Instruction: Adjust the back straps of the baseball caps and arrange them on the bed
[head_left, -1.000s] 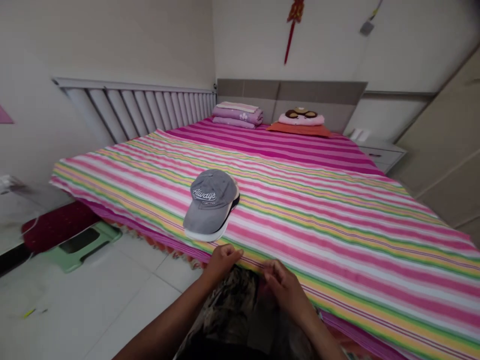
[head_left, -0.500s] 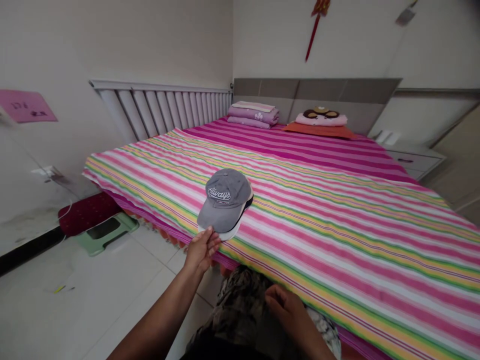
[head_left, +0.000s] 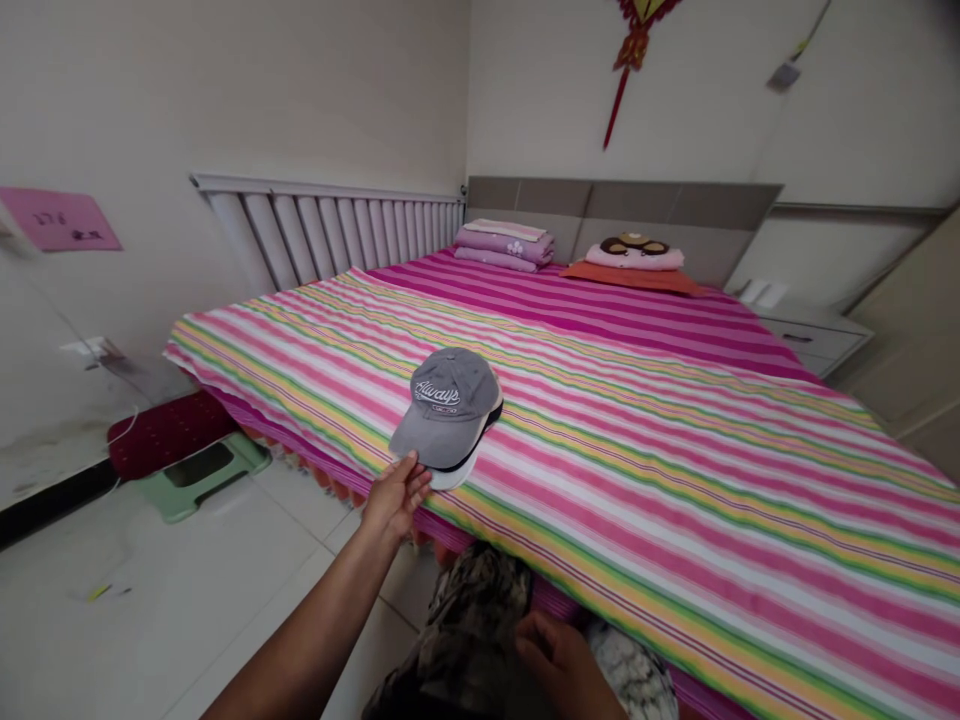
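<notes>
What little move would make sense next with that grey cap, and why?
Probably a gentle lift of the grey cap with the left hand: its thumb and fingers are at the front edge of the cap's brim. A white brim peeks out underneath, so the grey cap seems to lie on top and would likely come away first.

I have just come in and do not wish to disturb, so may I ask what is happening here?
The person's left hand is at the brim of a gray cap, which rests over a paler cap on the striped cover. Whether the grip takes in the paler cap too is unclear. The right hand is low beside the bed edge, away from the caps. Folded bedding lies by the headboard.
</notes>
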